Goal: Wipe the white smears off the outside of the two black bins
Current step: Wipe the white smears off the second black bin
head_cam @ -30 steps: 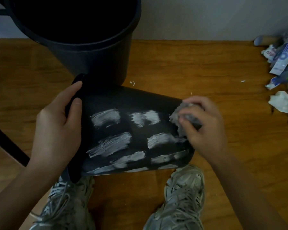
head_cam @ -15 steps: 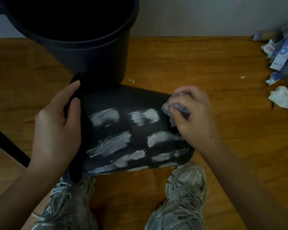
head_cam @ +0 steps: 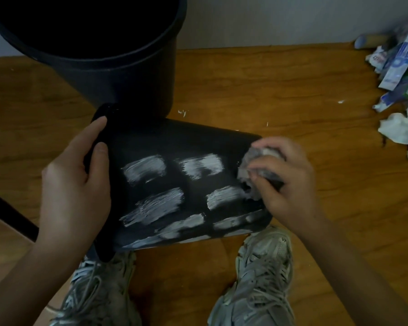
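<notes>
Two black bins are in front of me on the wooden floor [head_cam: 245,90]: one upright [head_cam: 118,74], one on its side [head_cam: 179,147] above my shoes, streaked with white smears [head_cam: 156,205]. My left hand [head_cam: 76,184] grips its rim; my right hand [head_cam: 285,177] clutches a crumpled rag [head_cam: 252,165] against its base end.

No readable text: print on the boxes [head_cam: 400,60] at right too blurred.
</notes>
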`<state>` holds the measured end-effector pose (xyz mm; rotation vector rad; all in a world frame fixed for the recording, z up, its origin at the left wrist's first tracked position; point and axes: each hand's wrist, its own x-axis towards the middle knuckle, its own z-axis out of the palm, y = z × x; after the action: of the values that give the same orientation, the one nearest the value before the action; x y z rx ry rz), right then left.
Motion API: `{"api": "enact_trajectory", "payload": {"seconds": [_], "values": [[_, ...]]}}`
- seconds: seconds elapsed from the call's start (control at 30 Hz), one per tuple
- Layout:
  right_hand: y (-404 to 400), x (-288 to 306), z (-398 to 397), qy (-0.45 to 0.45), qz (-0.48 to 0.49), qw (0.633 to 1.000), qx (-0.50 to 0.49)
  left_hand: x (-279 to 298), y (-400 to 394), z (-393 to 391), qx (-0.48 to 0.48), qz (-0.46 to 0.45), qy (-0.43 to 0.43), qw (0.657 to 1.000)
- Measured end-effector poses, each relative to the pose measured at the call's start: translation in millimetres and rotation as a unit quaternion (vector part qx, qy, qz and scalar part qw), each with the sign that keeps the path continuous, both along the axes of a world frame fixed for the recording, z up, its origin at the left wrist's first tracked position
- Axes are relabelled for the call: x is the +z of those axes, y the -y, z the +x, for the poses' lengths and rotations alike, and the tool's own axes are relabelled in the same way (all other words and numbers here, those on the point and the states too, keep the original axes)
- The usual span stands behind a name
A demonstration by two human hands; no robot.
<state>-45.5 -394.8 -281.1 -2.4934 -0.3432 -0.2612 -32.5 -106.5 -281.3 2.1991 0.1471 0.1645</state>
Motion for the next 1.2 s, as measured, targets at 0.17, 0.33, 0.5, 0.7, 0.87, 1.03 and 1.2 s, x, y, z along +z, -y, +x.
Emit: {"api": "enact_trajectory", "payload": {"seconds": [0.17,0.33,0.5,0.7,0.87,1.03,1.2], "values": [[-3.0,4.7,26.7,-0.075,-0.011,0.990,-0.119,-1.8,0.1,3.2,-0.001,-0.010,0.004,1.000],[-18.7,3.8,3.6,-0.018,-0.012,1.000,-0.002,-3.8,0.1,3.4,-0.007,-0.023,0.008,1.000],[-9.9,4.9,22.3,-0.061,0.009,0.991,-0.122,-7.1,-2.0,4.3,-0.002,-0.036,0.008,0.999],[-21.8,-1.7,-3.4,0.006,0.016,1.000,0.002,-5.0,-0.8,-1.3,-0.007,-0.026,0.013,1.000],[-13.5,3.3,18.0,-0.020,-0.010,0.996,-0.091,-3.9,0.5,0.8,-0.009,-0.025,0.012,1.000],[-21.1,1.5,5.1,0.011,-0.023,1.000,-0.014,-3.9,2.1,-3.0,-0.012,-0.021,0.014,1.000],[-15.4,-0.6,22.0,-0.027,-0.030,0.994,-0.098,-4.3,0.5,-0.1,-0.005,-0.021,0.009,1.000]]}}
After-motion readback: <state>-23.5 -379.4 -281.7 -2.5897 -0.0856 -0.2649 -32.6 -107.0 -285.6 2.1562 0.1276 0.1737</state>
